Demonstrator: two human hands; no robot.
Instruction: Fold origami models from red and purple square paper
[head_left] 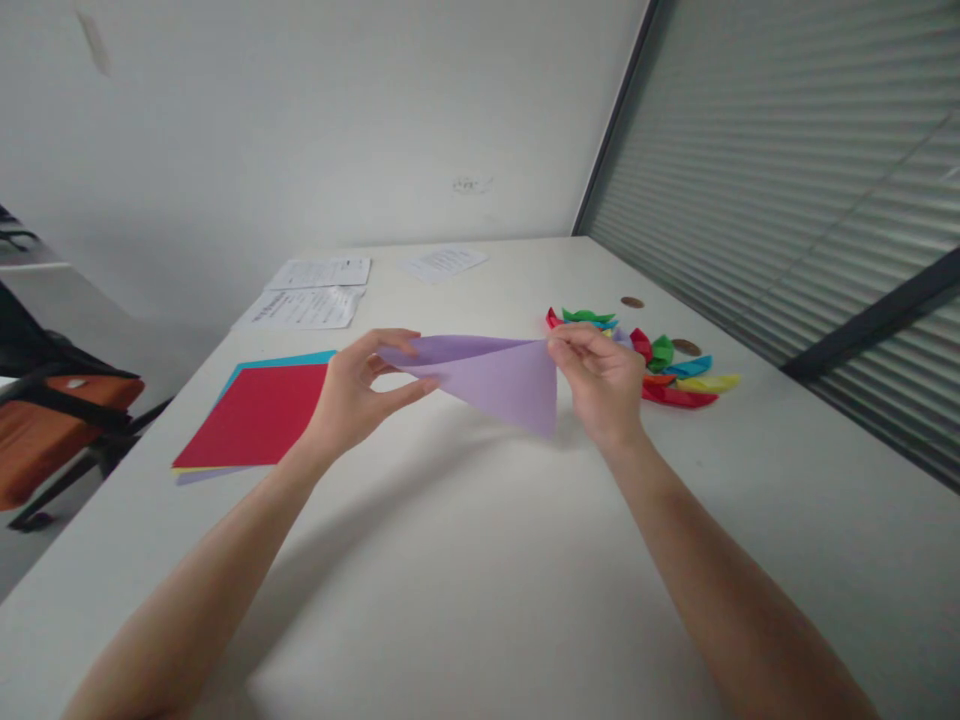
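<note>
We see the left hand (352,395) and the right hand (600,385) each pinching one end of a folded purple paper (499,380), held just above the white table (465,580), between a red paper stack (259,415) and colourful folded pieces (667,370).

Your white table (480,580) meets a plain white wall (300,120). Closed grey blinds (787,150) fill your right; an orange-seated chair (45,440) stands at your left.

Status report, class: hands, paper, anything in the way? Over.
Left hand and right hand pinch purple sheet, opposite corners. Sheet folded, above table. Red stack, folded shapes aside.
</note>
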